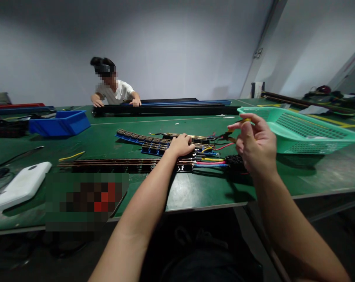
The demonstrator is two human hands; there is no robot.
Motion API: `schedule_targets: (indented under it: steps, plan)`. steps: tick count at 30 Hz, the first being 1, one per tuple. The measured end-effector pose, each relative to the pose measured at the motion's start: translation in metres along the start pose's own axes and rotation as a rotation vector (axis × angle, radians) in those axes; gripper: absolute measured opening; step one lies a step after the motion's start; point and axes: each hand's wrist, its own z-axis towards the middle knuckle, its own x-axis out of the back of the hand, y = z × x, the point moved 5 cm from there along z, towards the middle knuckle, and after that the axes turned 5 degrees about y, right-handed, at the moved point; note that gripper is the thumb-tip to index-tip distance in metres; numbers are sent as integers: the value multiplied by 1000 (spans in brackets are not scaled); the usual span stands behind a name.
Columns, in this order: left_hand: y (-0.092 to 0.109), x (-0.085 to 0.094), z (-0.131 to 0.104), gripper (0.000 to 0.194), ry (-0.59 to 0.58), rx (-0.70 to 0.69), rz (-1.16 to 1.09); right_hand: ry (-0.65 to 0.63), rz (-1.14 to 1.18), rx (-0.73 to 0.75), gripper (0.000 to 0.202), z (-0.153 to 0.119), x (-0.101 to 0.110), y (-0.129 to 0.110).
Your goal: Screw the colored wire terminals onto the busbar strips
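My left hand is closed over short blue-based track strips with copper-coloured rods, its fingers curled down on them. Raised at the right is my right hand, gripping pliers with yellow-looking handles; the dark jaws point left, near the loose wire ends. A red wire runs from the strips toward the jaws, but whether they touch it I cannot tell. Closer to me lies a long dark track strip with copper-coloured rods. Yellow, red and blue wires lead from its right end into a black sleeve.
A green mesh basket stands at right, and a blue bin at left. A white power-bank-like block lies near the front left. Across the green table, another person handles long black rails.
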Motion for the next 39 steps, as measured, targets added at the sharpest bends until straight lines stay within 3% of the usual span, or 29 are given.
schedule_targets:
  steps: [4, 8, 12, 18, 20, 23, 30, 37, 39]
  plan:
    - [1, 1, -1, 32, 0, -6, 2, 64, -33, 85, 39, 32, -5, 16]
    - [1, 1, 0, 32, -3, -17, 15, 87, -4, -10, 40, 51, -7, 55]
    - [2, 1, 0, 33, 6, -22, 22, 62, 27, -94, 41, 53, -8, 76]
    - [2, 1, 0, 34, 0, -11, 17, -166, -222, -28, 43, 37, -26, 77]
    - [2, 1, 0, 34, 2, -10, 12, -153, -298, 27, 40, 32, -29, 76]
    - [1, 1, 0, 34, 3, 0, 3, -13, -252, 60, 35, 31, -23, 77]
    - [1, 1, 1, 34, -4, 16, -11, -91, -237, -77, 41, 40, -23, 99]
    - [1, 1, 0, 35, 20, -3, -5, -346, -312, -108, 37, 14, -41, 92]
    - [1, 1, 0, 34, 25, -3, -6, -343, -278, -136, 41, 13, -42, 92]
